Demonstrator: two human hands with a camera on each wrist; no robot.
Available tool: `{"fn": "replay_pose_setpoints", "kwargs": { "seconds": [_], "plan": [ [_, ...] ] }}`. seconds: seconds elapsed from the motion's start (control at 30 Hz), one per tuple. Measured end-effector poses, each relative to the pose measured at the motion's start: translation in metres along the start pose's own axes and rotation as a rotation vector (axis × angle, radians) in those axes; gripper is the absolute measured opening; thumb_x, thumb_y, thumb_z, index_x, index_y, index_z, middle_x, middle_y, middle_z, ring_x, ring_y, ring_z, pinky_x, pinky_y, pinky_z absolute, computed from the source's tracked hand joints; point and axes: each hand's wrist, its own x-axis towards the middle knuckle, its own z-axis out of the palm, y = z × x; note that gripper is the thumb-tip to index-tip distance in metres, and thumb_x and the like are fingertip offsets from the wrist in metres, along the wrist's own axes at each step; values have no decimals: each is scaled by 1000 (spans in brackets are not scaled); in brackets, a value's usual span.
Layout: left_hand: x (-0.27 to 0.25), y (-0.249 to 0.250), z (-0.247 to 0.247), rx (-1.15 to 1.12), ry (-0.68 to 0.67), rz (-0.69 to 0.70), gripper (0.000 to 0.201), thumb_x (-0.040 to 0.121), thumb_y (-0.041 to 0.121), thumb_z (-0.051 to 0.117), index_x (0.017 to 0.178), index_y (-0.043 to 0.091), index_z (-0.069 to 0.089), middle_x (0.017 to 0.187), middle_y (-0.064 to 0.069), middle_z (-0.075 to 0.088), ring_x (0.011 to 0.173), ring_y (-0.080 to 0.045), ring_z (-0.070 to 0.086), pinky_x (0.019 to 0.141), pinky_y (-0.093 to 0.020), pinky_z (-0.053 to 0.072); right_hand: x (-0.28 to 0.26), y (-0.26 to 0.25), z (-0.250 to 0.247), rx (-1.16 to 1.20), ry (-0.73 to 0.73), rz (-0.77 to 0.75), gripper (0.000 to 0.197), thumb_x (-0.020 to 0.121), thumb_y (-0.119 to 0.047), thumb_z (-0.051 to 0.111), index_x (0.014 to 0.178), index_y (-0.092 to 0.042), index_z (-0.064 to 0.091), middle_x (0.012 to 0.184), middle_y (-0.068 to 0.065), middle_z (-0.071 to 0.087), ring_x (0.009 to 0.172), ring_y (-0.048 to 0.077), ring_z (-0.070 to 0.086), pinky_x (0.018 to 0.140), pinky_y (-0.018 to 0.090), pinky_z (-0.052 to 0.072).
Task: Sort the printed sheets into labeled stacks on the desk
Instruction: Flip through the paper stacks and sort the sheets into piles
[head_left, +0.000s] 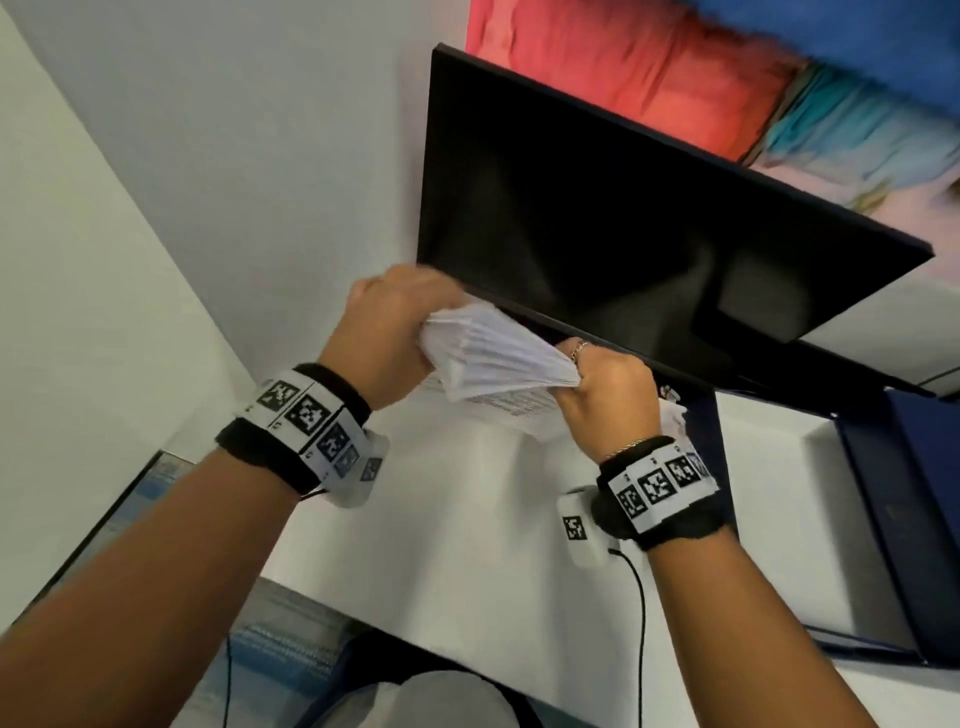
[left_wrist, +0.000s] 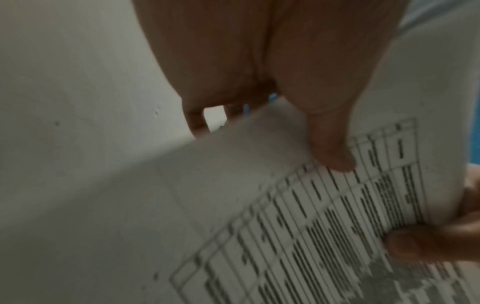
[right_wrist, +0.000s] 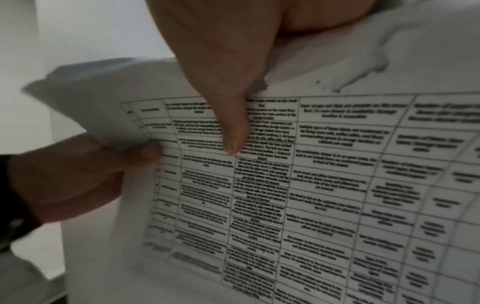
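At the centre of the head view, the left hand grips the left end of a fanned bundle of printed sheets, fingers curled round it. The right hand pinches the right end, thumb pressed on a printed table. The bundle is held above the white desk, just below the dark monitor at upper right.

Sheets: thin white paper, matt, creased, printed with black tables. Counter: smooth white, matt. Monitor: glossy black screen. Wristbands: black cloth.
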Motion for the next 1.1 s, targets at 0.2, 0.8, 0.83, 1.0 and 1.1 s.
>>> {"fn": "replay_pose_setpoints", "kwargs": {
  "seconds": [0.2,0.8,0.83,1.0,1.1],
  "plan": [
    [-23,-17,-6,-354,59,-249,22,85,7,72,88,28,68,77,38,66,76,15,63,67,-2,45,-19,29,18,-47,345,279,82,68,-48,81,136,-15,50,141,5,49,130,27,43,111,44,33],
    [-101,-56,67,-276,100,-616,21,91,10,66,111,15,69,107,6,68,95,7,60,80,-12,45,-70,42,56,925,50,856,25,82,-7,77,102,-18,65,92,-10,70,92,13,69,87,27,52],
    [-107,-55,73,-291,61,-656,21,91,6,64,110,13,69,107,2,66,96,-5,61,78,-17,42,-77,41,63,908,-7,941,27,83,-13,77,101,-22,60,90,-12,65,92,14,64,87,26,47],
    [-99,-53,73,-343,113,-900,24,88,14,68,111,12,63,97,2,65,83,-18,60,64,-21,43,-78,58,76,818,30,939,20,84,-13,76,96,-20,63,92,-6,70,90,15,69,80,24,55],
    [-98,-65,71,-356,-5,-1015,28,89,19,68,112,17,53,97,6,60,83,-15,57,63,-21,42,-76,76,84,656,-76,886,35,88,-23,73,119,-16,59,105,-4,71,102,18,68,92,33,52]
  ]
}}
